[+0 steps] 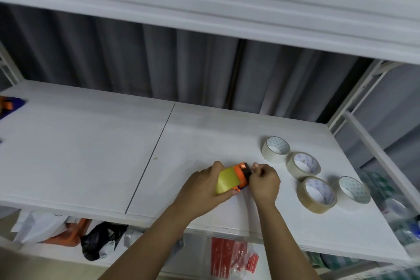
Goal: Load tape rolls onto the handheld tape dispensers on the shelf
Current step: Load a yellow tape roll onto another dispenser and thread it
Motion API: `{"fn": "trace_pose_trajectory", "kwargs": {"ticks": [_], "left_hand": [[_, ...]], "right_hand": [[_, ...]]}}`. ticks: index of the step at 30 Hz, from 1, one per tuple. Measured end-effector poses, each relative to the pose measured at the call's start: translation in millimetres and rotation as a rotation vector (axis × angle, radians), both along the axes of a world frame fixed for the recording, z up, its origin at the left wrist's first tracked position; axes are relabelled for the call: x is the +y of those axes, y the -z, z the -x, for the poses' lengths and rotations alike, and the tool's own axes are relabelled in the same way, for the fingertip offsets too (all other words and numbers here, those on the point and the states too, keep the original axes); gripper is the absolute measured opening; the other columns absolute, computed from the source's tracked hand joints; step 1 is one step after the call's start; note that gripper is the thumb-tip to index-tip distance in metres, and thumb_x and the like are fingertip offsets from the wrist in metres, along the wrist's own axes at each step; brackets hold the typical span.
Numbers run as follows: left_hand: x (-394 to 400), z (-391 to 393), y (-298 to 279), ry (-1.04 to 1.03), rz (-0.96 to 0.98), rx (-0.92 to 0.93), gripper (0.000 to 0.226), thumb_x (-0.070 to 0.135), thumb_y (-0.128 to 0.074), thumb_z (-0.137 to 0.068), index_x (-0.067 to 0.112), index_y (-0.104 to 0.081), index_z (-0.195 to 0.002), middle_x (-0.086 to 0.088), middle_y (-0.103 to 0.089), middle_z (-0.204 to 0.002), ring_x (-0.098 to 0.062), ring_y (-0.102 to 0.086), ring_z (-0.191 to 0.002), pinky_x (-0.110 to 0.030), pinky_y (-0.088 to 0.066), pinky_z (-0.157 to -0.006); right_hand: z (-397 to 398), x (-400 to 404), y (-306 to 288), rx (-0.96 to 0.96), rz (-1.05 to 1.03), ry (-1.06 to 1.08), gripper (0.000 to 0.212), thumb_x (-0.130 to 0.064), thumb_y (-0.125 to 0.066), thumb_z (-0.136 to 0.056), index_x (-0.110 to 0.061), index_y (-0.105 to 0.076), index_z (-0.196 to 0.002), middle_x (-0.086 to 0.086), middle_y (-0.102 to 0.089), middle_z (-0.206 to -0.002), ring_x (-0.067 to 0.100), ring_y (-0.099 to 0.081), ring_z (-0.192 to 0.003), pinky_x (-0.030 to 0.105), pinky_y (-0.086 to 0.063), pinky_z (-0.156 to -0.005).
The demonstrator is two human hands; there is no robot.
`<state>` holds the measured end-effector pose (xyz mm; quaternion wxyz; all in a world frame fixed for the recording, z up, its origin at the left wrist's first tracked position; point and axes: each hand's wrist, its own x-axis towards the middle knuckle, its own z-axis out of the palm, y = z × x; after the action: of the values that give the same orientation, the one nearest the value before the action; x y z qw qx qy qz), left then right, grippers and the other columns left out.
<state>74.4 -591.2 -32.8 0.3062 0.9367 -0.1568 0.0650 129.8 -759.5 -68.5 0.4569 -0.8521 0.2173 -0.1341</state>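
Beige tape rolls point(303, 163) lie right of the hand-held dispenser point(236, 177)

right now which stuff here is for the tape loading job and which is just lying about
For the job:
- tape dispenser, held by left hand and right hand
- four tape rolls

Lying about:
- bags on the lower shelf
- red packets

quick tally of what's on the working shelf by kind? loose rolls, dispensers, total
Loose tape rolls lying flat at the right: 4 —
Tape dispensers: 2 — one orange with a yellow roll held in both hands, left hand and right hand; one partly cut off at the left edge
Total: 6
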Motion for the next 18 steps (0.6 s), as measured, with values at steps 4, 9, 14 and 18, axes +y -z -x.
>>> {"fn": "trace_pose_trajectory", "kwargs": {"ticks": [4, 9, 14, 18], "left_hand": [[14.3, -1.8, 3.9, -0.011, 0.017, 0.033, 0.052, 0.059, -0.061, -0.078, 0.025, -0.041, -0.111, 0.003, -0.062, -0.107, -0.018, -0.057, -0.091, -0.032, -0.043, -0.067], [34.1, -1.9, 10.4, 0.001, 0.139, 0.187, 0.046, 0.050, -0.064, -0.080, 0.036, -0.034, -0.113, 0.010, -0.049, -0.110, -0.010, -0.049, -0.098, -0.029, -0.047, -0.077], [38.8, -3.4, 10.3, 0.025, 0.211, 0.286, 0.062, 0.045, -0.065, -0.080, 0.042, -0.022, -0.124, 0.008, -0.043, -0.122, -0.012, -0.049, -0.106, -0.029, -0.047, -0.086], [29.4, -5.4, 3.6, -0.111, 0.283, 0.371, 0.050, 0.071, -0.054, -0.071, 0.034, -0.042, -0.102, 0.011, -0.059, -0.097, -0.010, -0.061, -0.085, -0.028, -0.049, -0.070]], "right_hand": [[-0.3, -2.3, -4.2, 0.033, -0.004, -0.098, 0.023, -0.019, -0.049, -0.095, -0.007, -0.062, -0.080, 0.014, -0.067, -0.086, 0.028, -0.055, -0.079, 0.029, -0.035, -0.067], [8.0, -2.0, -13.3, -0.004, -0.054, -0.252, 0.028, -0.026, -0.043, -0.099, -0.006, -0.056, -0.083, 0.008, -0.063, -0.081, 0.025, -0.057, -0.077, 0.030, -0.039, -0.067], [14.2, 6.1, -26.5, -0.082, -0.049, -0.292, 0.024, -0.025, -0.044, -0.099, -0.010, -0.058, -0.085, 0.001, -0.064, -0.077, 0.019, -0.059, -0.073, 0.030, -0.044, -0.065], [15.3, 14.2, -30.7, -0.096, 0.009, -0.281, 0.026, -0.031, -0.044, -0.099, -0.013, -0.056, -0.084, -0.004, -0.062, -0.072, 0.015, -0.056, -0.068, 0.029, -0.039, -0.062]]}}
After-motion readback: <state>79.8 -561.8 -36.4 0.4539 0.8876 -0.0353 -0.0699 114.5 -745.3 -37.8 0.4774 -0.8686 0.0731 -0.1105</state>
